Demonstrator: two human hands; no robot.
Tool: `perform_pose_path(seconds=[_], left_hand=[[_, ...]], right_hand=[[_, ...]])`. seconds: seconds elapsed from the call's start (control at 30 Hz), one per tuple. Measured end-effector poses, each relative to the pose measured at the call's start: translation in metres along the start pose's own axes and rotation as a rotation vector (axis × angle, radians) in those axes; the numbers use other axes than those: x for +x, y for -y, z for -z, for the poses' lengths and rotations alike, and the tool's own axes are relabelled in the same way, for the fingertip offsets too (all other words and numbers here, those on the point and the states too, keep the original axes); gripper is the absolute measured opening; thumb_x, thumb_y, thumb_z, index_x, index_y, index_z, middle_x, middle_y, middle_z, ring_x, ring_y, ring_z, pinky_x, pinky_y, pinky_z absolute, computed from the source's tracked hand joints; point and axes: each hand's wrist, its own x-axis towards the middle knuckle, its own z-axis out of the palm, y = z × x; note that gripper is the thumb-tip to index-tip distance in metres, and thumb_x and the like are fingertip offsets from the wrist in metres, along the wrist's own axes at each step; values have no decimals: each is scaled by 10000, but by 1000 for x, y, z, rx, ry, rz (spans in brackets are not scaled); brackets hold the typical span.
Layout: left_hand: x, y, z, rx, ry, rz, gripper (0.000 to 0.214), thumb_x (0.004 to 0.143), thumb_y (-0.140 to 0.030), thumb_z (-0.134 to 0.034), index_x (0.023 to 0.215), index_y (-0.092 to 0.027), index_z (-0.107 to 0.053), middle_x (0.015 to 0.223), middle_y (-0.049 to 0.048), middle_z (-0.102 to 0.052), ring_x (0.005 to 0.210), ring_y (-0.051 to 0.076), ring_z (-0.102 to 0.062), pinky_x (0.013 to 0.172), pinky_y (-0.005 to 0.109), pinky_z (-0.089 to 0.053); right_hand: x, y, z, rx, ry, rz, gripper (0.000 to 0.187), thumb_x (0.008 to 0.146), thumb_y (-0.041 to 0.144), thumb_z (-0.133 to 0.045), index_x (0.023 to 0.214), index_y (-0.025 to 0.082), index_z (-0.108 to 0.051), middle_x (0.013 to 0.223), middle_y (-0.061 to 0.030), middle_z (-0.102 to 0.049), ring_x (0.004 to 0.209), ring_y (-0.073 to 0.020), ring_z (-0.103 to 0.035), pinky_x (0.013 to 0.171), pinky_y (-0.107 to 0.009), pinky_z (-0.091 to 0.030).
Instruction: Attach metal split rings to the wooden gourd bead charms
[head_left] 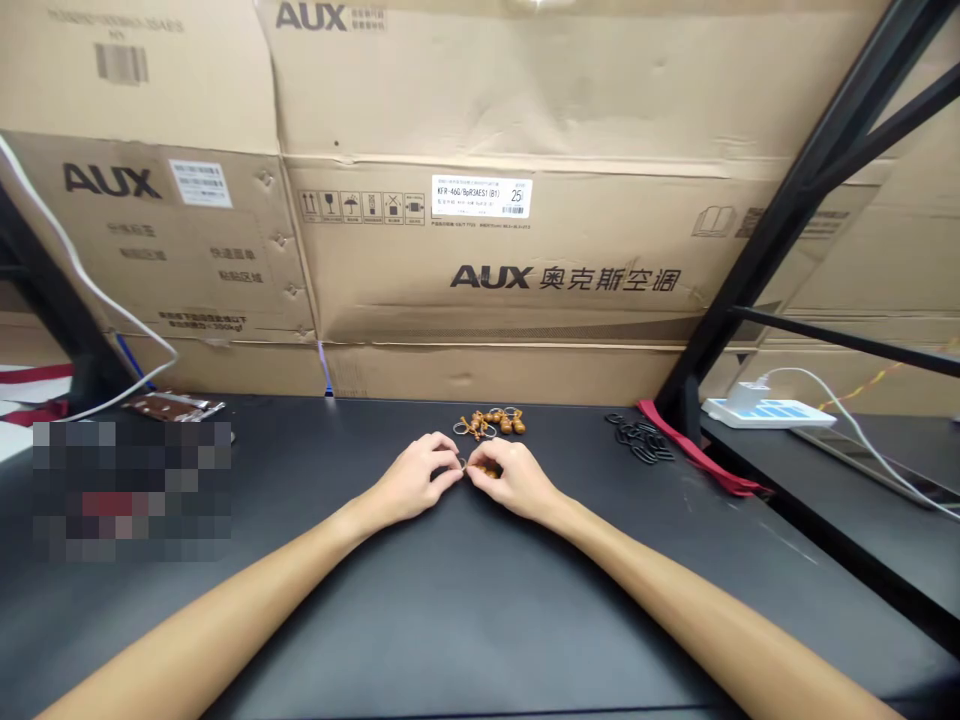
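Note:
Over the middle of the black table, my two hands meet fingertip to fingertip. My left hand is closed in a pinch at a small metal key ring, which shows between the fingertips. My right hand is also closed, its thumb and index finger pressed at the other side of the ring. A brown wooden keychain pendant shows under the right fingers, mostly hidden by them. Just beyond my hands lies a small pile of gourd-shaped wooden keychains with metal rings and orange cords.
Black oval links lie in a heap to the right, beside a red strap. A white power strip and black rack posts stand further right. Large cardboard boxes wall off the back. A brown packet lies at far left.

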Motion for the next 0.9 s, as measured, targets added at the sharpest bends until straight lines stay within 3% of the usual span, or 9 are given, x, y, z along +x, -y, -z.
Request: perform_pose_path(seconds=[0.23, 0.47, 0.6, 0.7, 0.8, 0.9], left_hand=[[-1, -4, 1, 197, 28, -69, 214, 934, -245, -462, 858, -199, -657, 1082, 64, -570, 949, 202, -536, 840, 344, -433], [0, -10, 5, 318, 62, -136, 275, 960, -254, -399, 857, -190, -645, 1082, 78, -575, 890, 199, -530, 785, 338, -414], [-1, -11, 3, 312, 52, -107, 248, 960, -263, -401, 866, -189, -618, 1035, 71, -586, 896, 206, -539, 788, 346, -406], [-2, -8, 2, 291, -20, -5, 147, 925, -266, -466, 893, -191, -589, 994, 69, -582, 890, 218, -540, 788, 355, -407], [-2, -6, 2, 326, -70, 88, 111, 898, -277, -503, 875, -186, -562, 895, 58, -570, 817, 213, -534, 756, 349, -412], [-2, -6, 2, 279, 25, 18, 182, 910, -298, -492, 784, -188, -560, 804, 37, -572, 766, 192, -533, 741, 327, -415]], right_hand=[[1, 5, 1, 2, 33, -94, 67, 745, 187, -588, 740, 187, -654, 711, -6, -657, 621, -129, -581, 596, -228, -435], [3, 2, 0, 145, 63, -204, 57, 717, 168, -588, 696, 172, -642, 615, 15, -634, 545, -114, -552, 524, -211, -409], [2, -3, -1, 149, 37, -115, 84, 803, 226, -565, 788, 181, -635, 701, 0, -655, 595, -124, -570, 576, -231, -446], [1, -7, -2, 3, -106, -26, 132, 829, 290, -586, 919, 197, -616, 902, -51, -667, 791, -174, -602, 715, -284, -479], [0, -8, -1, -180, -187, -22, 121, 844, 302, -581, 779, 203, -602, 816, -52, -650, 775, -187, -586, 720, -290, -453], [-1, -7, -1, -233, -91, -34, 303, 875, 323, -545, 598, 200, -545, 600, -11, -591, 566, -140, -529, 604, -258, -403]])
